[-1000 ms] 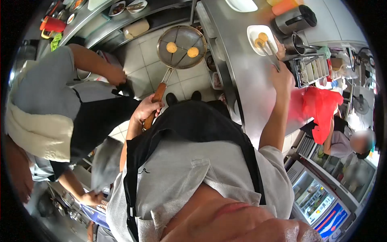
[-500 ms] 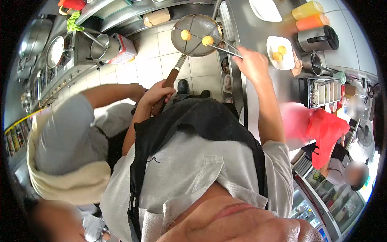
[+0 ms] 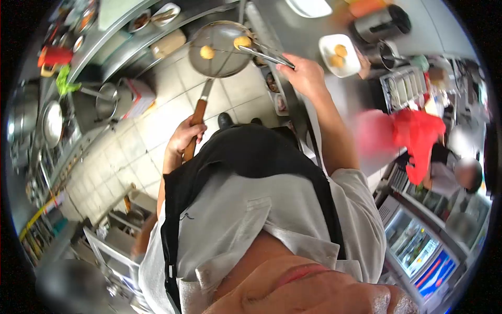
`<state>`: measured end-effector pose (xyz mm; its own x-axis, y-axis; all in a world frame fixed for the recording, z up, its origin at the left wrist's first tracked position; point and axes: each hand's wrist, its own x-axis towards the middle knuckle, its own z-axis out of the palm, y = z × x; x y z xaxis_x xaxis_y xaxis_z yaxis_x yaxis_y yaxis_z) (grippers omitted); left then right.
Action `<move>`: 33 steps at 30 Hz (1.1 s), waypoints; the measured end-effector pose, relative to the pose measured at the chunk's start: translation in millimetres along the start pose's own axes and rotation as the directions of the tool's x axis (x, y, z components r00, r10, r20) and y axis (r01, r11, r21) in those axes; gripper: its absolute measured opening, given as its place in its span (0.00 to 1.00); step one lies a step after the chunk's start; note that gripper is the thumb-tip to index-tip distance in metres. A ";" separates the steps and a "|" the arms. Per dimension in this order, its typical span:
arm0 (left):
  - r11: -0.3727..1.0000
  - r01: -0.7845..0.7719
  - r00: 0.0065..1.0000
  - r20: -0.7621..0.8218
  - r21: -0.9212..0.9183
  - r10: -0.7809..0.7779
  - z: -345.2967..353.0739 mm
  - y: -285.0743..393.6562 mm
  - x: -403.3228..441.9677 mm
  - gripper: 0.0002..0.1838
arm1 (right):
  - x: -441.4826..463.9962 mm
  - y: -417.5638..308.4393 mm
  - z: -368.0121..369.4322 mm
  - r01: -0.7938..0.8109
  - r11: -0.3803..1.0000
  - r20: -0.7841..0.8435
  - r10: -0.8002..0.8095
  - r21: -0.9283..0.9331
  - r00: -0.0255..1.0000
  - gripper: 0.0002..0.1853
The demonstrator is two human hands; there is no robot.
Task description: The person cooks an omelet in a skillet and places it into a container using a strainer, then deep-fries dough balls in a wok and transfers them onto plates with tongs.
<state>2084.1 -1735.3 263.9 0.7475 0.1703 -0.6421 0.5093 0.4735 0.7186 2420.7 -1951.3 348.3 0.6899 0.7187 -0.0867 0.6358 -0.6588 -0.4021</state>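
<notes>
My left hand (image 3: 184,137) is closed around the brown wooden handle (image 3: 199,111) of a round mesh strainer (image 3: 222,58) with crossing wires. One golden-brown ball (image 3: 207,52) lies at the strainer's left side. A second golden ball (image 3: 242,41) is near its right rim, with the tips of metal tongs (image 3: 264,55) against it; I cannot tell whether it is lifted. My right hand (image 3: 305,76) grips those tongs. To the right of this hand, a white dish (image 3: 352,67) on the steel counter holds two similar balls (image 3: 340,51).
A steel jug (image 3: 381,23) and small pot (image 3: 388,54) stand behind the dish. Past a cutlery rack (image 3: 402,86) hangs a red cloth or bag (image 3: 418,136). Tiled floor (image 3: 172,112) lies beneath the strainer. Another person (image 3: 452,172) stands at far right; a blurred person (image 3: 73,285) is at lower left.
The view has shifted, showing more floor at left. The tongs still meet the right ball, now closer to the strainer's rim. The co-worker beside my left arm has mostly left view.
</notes>
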 end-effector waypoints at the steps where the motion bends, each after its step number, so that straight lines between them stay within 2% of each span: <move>1: 1.000 0.005 1.000 0.010 0.009 -0.005 -5.2 -0.5 1.8 0.12 | -8.7 -1.3 -17.8 -0.115 0.992 0.003 0.115 0.044 0.993 0.25; 2: 1.000 0.009 1.000 0.014 0.015 -0.009 -8.8 0.0 2.1 0.11 | -16.8 -2.5 -29.3 -0.221 0.971 0.012 0.221 0.090 0.975 0.26; 3: 1.000 0.021 1.000 0.014 0.000 -0.021 -11.3 1.1 1.6 0.11 | -27.8 10.6 -33.3 -0.222 0.957 -0.155 0.252 0.189 0.955 0.27; 4: 1.000 0.019 0.999 0.034 0.004 -0.019 -14.5 1.6 2.7 0.11 | -37.1 27.7 -39.0 -0.235 0.955 -0.166 0.265 0.181 0.950 0.27; 6: 1.000 0.008 0.999 0.037 -0.013 -0.008 -21.5 1.7 3.1 0.11 | -53.4 59.0 -52.4 -0.342 0.939 -0.375 0.330 0.038 0.866 0.25; 7: 1.000 0.011 1.000 0.024 -0.012 -0.011 -22.2 5.1 1.2 0.10 | -58.3 67.2 -58.5 -0.346 0.938 -0.378 0.332 0.032 0.864 0.25; 9: 1.000 0.015 0.999 0.029 -0.027 -0.014 -27.2 5.1 0.1 0.10 | -66.7 77.2 -65.4 -0.478 0.877 -0.360 0.432 -0.045 0.827 0.23; 13: 0.999 0.036 0.999 0.013 -0.033 -0.036 -31.7 9.3 -5.2 0.11 | -60.3 94.5 -51.5 -0.500 0.856 -0.342 0.434 -0.132 0.834 0.21; 15: 0.999 0.038 0.999 0.019 -0.016 -0.037 -37.1 8.5 -6.5 0.11 | -56.8 97.6 -45.9 -0.520 0.804 -0.290 0.444 -0.288 0.848 0.21; 16: 0.999 0.032 0.999 0.018 -0.004 -0.032 -40.6 8.2 -7.6 0.11 | -58.6 90.4 -49.3 -0.510 0.811 -0.281 0.437 -0.288 0.854 0.21; 18: 1.000 0.031 0.999 0.016 0.002 -0.031 -46.1 7.8 -11.0 0.12 | -63.9 62.6 -65.4 -0.480 0.818 -0.382 0.353 -0.318 0.854 0.22; 20: 0.999 0.025 1.000 0.011 0.023 -0.025 -47.5 8.2 -15.0 0.12 | -58.9 40.5 -72.7 -0.428 0.860 -0.341 0.328 -0.278 0.881 0.22; 21: 1.000 0.019 1.000 0.009 0.006 -0.019 -46.9 9.0 -18.8 0.11 | -51.8 19.1 -71.6 -0.446 0.875 -0.268 0.391 -0.189 0.880 0.23; 24: 0.999 -0.007 0.998 0.060 -0.052 0.011 -55.2 -6.6 -17.6 0.10 | -22.0 -30.7 -29.9 -0.126 0.982 -0.103 0.112 -0.140 0.988 0.22; 26: 0.999 0.002 1.000 0.027 -0.039 -0.001 -53.4 -4.5 -23.9 0.10 | -1.2 -67.4 3.7 0.066 0.993 -0.021 -0.069 -0.098 0.997 0.21; 28: 0.999 0.012 0.999 0.043 -0.038 -0.011 -55.7 -10.3 -24.3 0.10 | 17.0 -93.0 29.2 0.237 0.956 0.004 -0.240 -0.173 0.971 0.20; 29: 0.999 0.012 0.999 0.044 -0.044 -0.010 -55.7 -10.7 -26.2 0.09 | 25.1 -100.5 40.5 0.242 0.955 0.007 -0.244 -0.169 0.970 0.20; 31: 0.999 0.012 0.999 0.031 -0.050 -0.010 -53.1 -8.1 -32.3 0.09 | 38.7 -111.7 61.2 0.372 0.923 -0.009 -0.374 -0.097 0.927 0.18; 33: 0.999 0.010 1.000 0.017 -0.053 -0.009 -50.9 -7.0 -35.0 0.08 | 47.5 -119.2 77.6 0.359 0.928 0.038 -0.357 -0.100 0.933 0.17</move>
<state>2032.7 -1700.6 267.8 0.7501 0.1515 -0.6437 0.4931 0.5206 0.6970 2350.9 -1821.4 321.4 0.4036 0.9145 0.0281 0.8725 -0.3755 -0.3127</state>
